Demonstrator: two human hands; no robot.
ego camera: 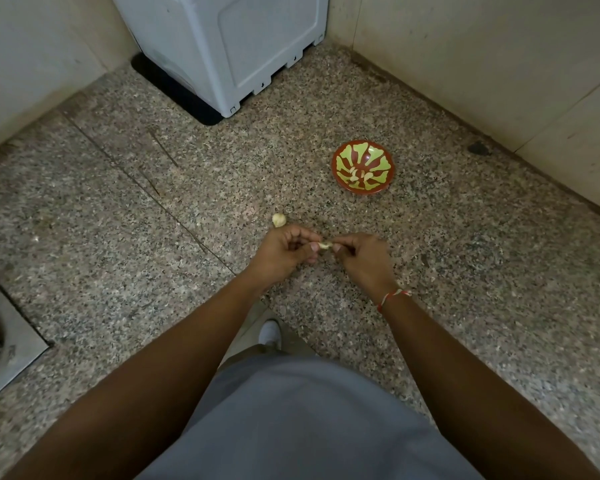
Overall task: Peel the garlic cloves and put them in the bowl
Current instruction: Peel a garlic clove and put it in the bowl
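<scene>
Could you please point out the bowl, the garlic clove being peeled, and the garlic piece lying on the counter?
bowl (387, 161): head view, bare inner wall near right rim.
garlic clove (325, 244): head view, visible middle between both hands.
garlic piece (279, 220): head view, its centre.

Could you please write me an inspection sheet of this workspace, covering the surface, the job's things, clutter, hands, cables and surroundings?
Surface: speckled granite counter, with faint seams running across it.
Job's things: garlic clove pinched between both hands; garlic bulb lying on the counter just beyond the left hand; red and green bowl upright to the right, with several pale cloves inside.
Clutter: small pale flecks on the counter, too small to identify.
Hands: left hand and right hand both grip the clove; thread bracelet on the right wrist.
Cables: nothing seen.
Surroundings: white appliance on a black mat in the corner; tiled walls; steel sink at left edge.
</scene>
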